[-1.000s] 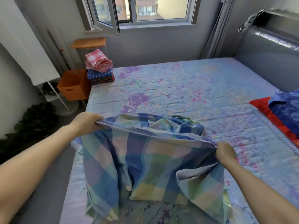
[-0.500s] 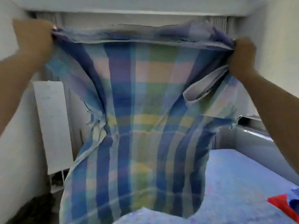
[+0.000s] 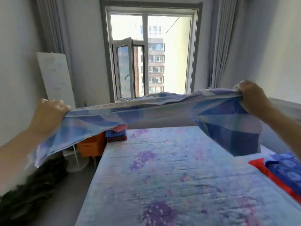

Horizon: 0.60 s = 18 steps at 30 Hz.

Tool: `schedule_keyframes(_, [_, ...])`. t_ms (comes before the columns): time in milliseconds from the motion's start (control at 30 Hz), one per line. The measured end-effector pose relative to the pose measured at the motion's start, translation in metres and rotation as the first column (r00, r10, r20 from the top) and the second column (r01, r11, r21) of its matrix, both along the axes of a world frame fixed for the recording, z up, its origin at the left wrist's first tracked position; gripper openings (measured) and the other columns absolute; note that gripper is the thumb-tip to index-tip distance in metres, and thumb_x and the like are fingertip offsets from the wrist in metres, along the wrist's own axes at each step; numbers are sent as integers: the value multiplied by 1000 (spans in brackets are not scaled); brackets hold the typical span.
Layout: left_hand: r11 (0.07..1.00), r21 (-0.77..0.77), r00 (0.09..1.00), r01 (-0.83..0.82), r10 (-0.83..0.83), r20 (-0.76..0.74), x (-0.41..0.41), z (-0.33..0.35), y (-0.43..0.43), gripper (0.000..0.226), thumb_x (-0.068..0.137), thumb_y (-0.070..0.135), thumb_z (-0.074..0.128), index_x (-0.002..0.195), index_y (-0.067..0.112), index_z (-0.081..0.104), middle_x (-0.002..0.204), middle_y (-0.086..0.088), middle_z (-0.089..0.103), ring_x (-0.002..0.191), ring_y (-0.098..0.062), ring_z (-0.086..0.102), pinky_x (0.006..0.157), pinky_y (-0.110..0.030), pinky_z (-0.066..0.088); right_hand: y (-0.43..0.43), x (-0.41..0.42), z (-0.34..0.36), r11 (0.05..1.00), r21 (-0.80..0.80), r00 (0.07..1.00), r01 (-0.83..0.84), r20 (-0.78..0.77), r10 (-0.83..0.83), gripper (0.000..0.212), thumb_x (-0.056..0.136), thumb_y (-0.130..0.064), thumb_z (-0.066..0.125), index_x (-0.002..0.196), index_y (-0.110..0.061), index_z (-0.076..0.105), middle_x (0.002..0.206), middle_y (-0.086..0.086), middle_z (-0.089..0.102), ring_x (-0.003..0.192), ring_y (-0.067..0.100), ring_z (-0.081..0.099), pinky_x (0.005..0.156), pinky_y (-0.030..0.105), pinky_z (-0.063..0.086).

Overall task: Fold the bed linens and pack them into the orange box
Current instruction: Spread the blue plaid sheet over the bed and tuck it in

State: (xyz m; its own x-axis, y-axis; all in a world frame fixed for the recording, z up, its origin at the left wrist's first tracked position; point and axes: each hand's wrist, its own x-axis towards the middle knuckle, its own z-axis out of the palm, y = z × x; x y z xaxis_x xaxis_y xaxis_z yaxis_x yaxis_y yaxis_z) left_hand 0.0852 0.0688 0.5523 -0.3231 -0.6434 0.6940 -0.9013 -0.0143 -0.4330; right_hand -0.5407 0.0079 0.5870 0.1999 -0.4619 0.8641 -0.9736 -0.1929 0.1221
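Note:
A blue, green and yellow checked linen (image 3: 146, 110) is stretched nearly flat in the air above the bed (image 3: 179, 176). My left hand (image 3: 48, 115) grips its left edge and my right hand (image 3: 250, 97) grips its right edge, arms spread wide. The cloth's corners hang down below each hand. The orange box (image 3: 91, 145) stands on the floor beside the bed's far left corner, partly hidden by the hanging cloth. A stack of folded linens (image 3: 116, 134), pink over blue and dark red, sits on the bed's far left corner.
A red and blue cloth (image 3: 280, 170) lies at the bed's right edge. A white board (image 3: 55, 79) leans on the left wall. The window (image 3: 146, 59) behind has one sash open inward. Dark plants (image 3: 24, 193) fill the floor at lower left.
The linen was picked up off the bed, raised high in front of my face, and has now swung out flat over the bed. Both hands kept their grip and moved wider apart.

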Motion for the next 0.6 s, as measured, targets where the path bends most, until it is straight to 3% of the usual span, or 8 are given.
schedule_keyframes(100, [968, 207, 988, 143, -130, -78, 4, -75, 28, 14, 69, 3, 49, 76, 9, 59, 62, -13, 51, 47, -29, 56, 45, -33, 43, 39, -6, -92, 984, 154, 994, -94, -45, 102, 29, 64, -8, 36, 73, 6, 60, 73, 24, 57, 65, 39, 59, 63, 37, 49])
schedule_keyframes(167, [925, 371, 996, 86, -78, -35, 15, -145, 42, 44, 51, -12, 70, 80, 15, 50, 62, -9, 50, 40, -23, 52, 36, -27, 43, 69, -14, -161, 942, 324, 994, -84, -40, 103, 15, 60, 1, 56, 75, -1, 60, 76, 16, 56, 66, 36, 57, 65, 35, 44])
schedule_keyframes(233, [828, 560, 998, 23, 18, -68, 14, -192, 64, 71, 37, -6, 83, 87, 24, 42, 65, -2, 57, 43, -16, 57, 38, -23, 45, 101, -24, -225, 868, 487, 988, -94, -64, 143, 21, 61, -2, 53, 79, -13, 53, 77, 8, 51, 66, 33, 54, 63, 31, 36])
schedule_keyframes(333, [684, 728, 998, 43, -1, -58, 18, -278, 102, 62, 48, 7, 78, 87, 29, 36, 80, 7, 63, 58, -7, 64, 57, -19, 51, 157, -24, -304, 739, 668, 974, -83, -103, 203, 23, 60, -6, 56, 75, -19, 45, 73, 2, 46, 69, 20, 44, 58, 29, 27])
schedule_keyframes(433, [577, 815, 974, 45, -208, 94, 25, -348, 141, 42, 40, 4, 46, 70, 28, 32, 56, 7, 45, 34, -7, 46, 85, -42, 46, 205, -21, -368, 550, 835, 971, 18, -146, 190, 61, 25, 2, 80, 67, -22, 43, 66, -1, 48, 62, 13, 40, 56, 29, 23])
schedule_keyframes(500, [470, 882, 982, 11, -173, 80, 23, -374, 175, 44, 36, 10, 54, 69, 28, 32, 53, 10, 43, 34, -5, 45, 90, -50, 37, 238, -23, -406, 419, 906, 969, 65, -157, 191, 67, 24, -6, 77, 71, -27, 33, 70, -5, 44, 60, 10, 43, 56, 29, 27])
schedule_keyframes(533, [426, 905, 983, -8, -163, 85, 17, -381, 194, 45, 38, 16, 62, 73, 27, 36, 58, 10, 47, 41, -4, 50, 84, -47, 43, 252, -25, -421, 356, 930, 960, 94, -179, 214, 66, 26, -10, 74, 72, -28, 29, 71, -7, 43, 59, 9, 44, 56, 29, 28])
schedule_keyframes(600, [336, 933, 973, -125, -142, 182, 10, -398, 229, 22, 74, 24, 62, 93, 29, 51, 91, 6, 57, 78, -8, 59, 82, -31, 47, 280, -27, -445, 259, 958, 949, 125, -192, 249, 65, 26, -15, 70, 72, -28, 26, 62, -6, 47, 50, 9, 48, 55, 29, 27])
